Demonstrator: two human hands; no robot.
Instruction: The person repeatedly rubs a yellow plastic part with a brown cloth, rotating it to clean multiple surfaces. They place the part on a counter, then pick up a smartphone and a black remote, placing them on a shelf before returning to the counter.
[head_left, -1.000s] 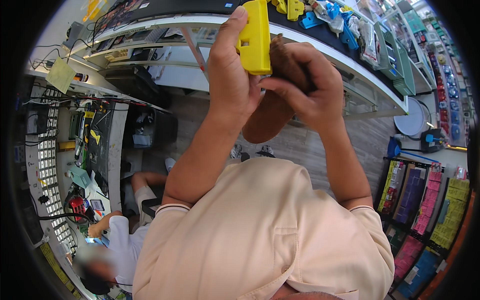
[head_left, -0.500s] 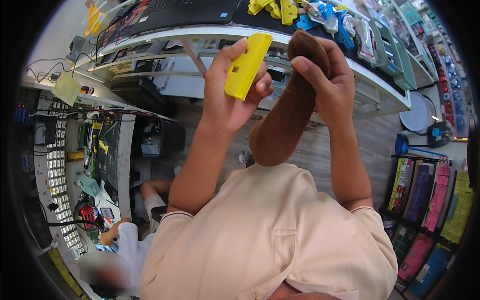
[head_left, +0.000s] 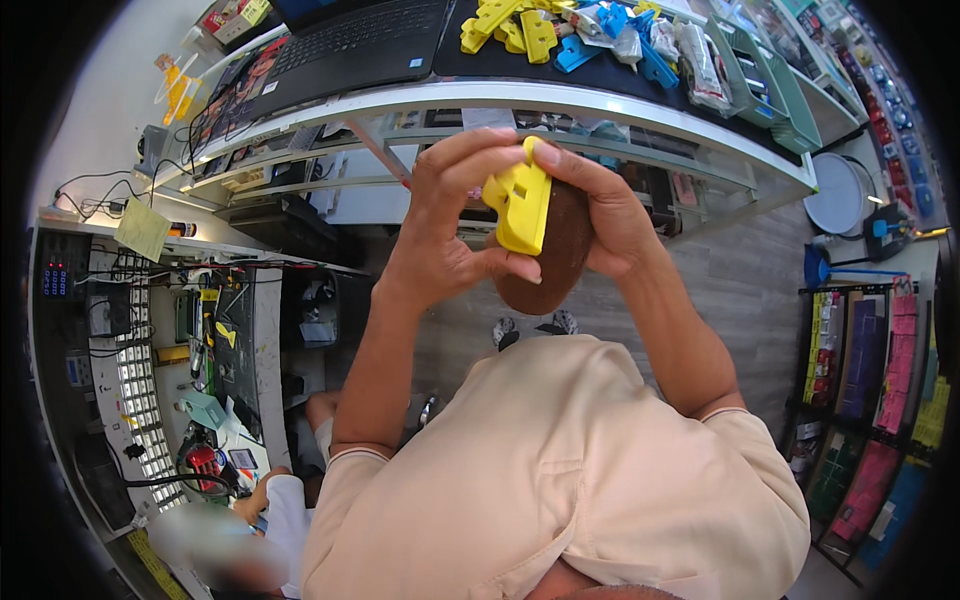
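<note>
A yellow plastic clip (head_left: 520, 208) with square holes is in my left hand (head_left: 432, 215), pinched between thumb and fingers. Behind it lies a long, brown, suede-like piece (head_left: 566, 245) with a rounded lower end. My right hand (head_left: 618, 222) grips the brown piece along its right side. My right thumb reaches to the top of the clip, beside my left fingertips. The clip overlaps the brown piece in view; I cannot tell if it is clamped onto it. Most of my right fingers are hidden behind the piece.
On the white-edged bench (head_left: 440, 95) ahead lie a black laptop (head_left: 350, 45), a pile of yellow clips (head_left: 538, 38), blue clips (head_left: 577, 53) and green bins (head_left: 790, 115). Racks of coloured packs (head_left: 860, 360) stand right. Left, another person (head_left: 285, 520) sits at a cluttered workbench (head_left: 262, 340).
My two hands have come together. The yellow clip has moved right and down, over the brown piece, which is lowered and turned more upright. My right thumb now touches the clip's top.
</note>
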